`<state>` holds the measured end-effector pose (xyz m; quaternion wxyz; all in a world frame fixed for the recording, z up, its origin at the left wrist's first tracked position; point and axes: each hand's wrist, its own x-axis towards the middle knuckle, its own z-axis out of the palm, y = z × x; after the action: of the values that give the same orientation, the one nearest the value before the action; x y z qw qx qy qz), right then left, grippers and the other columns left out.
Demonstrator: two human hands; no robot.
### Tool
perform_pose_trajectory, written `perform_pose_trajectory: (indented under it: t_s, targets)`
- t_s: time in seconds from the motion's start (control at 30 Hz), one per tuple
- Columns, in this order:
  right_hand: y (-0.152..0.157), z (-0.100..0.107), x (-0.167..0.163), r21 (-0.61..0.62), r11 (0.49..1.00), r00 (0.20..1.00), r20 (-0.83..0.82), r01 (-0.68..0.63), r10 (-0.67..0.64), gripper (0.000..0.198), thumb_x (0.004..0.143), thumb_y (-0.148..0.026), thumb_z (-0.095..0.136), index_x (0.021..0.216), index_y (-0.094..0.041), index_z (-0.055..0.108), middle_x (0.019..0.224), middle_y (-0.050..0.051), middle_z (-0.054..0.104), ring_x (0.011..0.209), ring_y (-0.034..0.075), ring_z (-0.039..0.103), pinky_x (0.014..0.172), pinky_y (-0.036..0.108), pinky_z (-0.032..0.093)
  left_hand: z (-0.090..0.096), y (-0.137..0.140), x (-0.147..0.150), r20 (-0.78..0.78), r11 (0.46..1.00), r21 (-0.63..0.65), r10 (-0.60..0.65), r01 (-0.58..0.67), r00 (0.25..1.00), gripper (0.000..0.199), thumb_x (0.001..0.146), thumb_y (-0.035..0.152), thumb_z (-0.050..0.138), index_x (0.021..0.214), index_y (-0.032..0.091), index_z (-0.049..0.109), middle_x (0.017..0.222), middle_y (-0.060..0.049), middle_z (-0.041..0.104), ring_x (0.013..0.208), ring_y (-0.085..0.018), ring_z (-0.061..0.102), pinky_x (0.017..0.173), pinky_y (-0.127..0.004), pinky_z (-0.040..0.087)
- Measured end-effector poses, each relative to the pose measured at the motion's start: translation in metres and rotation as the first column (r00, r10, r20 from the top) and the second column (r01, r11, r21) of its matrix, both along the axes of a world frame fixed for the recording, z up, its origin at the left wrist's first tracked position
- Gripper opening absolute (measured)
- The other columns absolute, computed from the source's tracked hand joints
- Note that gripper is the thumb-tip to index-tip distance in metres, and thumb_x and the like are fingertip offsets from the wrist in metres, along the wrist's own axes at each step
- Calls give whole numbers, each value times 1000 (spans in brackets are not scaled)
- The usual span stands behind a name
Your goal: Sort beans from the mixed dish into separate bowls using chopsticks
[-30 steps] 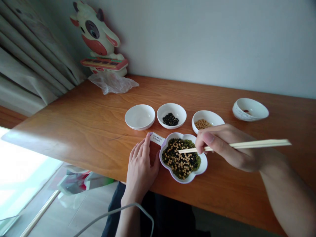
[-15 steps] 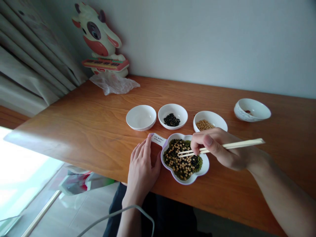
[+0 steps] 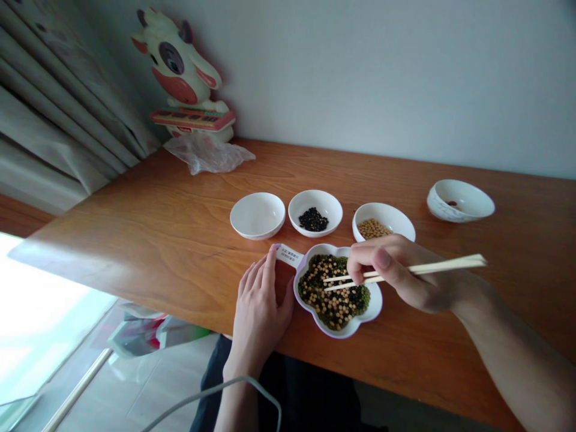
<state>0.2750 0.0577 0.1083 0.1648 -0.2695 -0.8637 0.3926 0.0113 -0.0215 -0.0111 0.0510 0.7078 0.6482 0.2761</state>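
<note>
My right hand [image 3: 405, 273] is closed around a pair of chopsticks [image 3: 443, 264]. Their tips, slightly apart, reach into mixed beans [image 3: 330, 303] in a lilac-rimmed, flower-shaped dish [image 3: 372, 307]. Black, yellow and green beans lie together there; I cannot tell whether the tips pinch one. My left hand [image 3: 261, 306] rests on the table left of the dish, fingers stretched out, its index fingertip at a white printed label [image 3: 289, 256] beside the rim. Behind the dish stand a white bowl with nothing in it [image 3: 258, 207], a bowl of black beans [image 3: 335, 213] and a bowl of yellow beans [image 3: 396, 216], partly behind my right hand.
Farther right stands another white bowl [image 3: 477, 207] with a few small pieces inside. A cow-shaped toy keyboard [image 3: 193, 117] and a crumpled plastic bag [image 3: 213, 155] sit at the back left. A grey cable [image 3: 216, 387] crosses my left forearm. The wooden table's front edge [image 3: 171, 316] runs near my body.
The chopstick tips have spread a little farther apart over the beans. Both hands stay in nearly the same place.
</note>
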Motion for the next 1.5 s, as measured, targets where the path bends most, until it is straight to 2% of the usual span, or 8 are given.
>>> perform_pose_trajectory:
  t_s: [0.4,0.63,1.5]
  targets:
    - [-2,-1,0,-61,998,999,-10,30,-31,73,108,-68,18,80,-17,63,74,2,63,66,12,52,67,28,40,-1,0,-1,-8,1000,11,-7,7,1000,78,97,29,64,165,17,27,147,-17,61,138,-33,57,117,-54,47]
    - [-3,5,2,-33,999,1000,-11,-3,3,75,107,-69,14,80,-17,62,72,2,60,65,13,50,66,29,40,-1,0,-1,1,1000,2,-4,4,1000,78,97,30,64,165,19,27,147,-17,62,137,-34,58,116,-55,48]
    - [-3,-3,-1,-82,996,999,4,45,-45,73,108,-67,17,79,-18,63,74,3,65,66,14,55,68,31,43,0,0,0,-1,1000,10,-5,5,1000,78,98,31,63,165,19,26,147,-17,61,138,-34,57,117,-56,46]
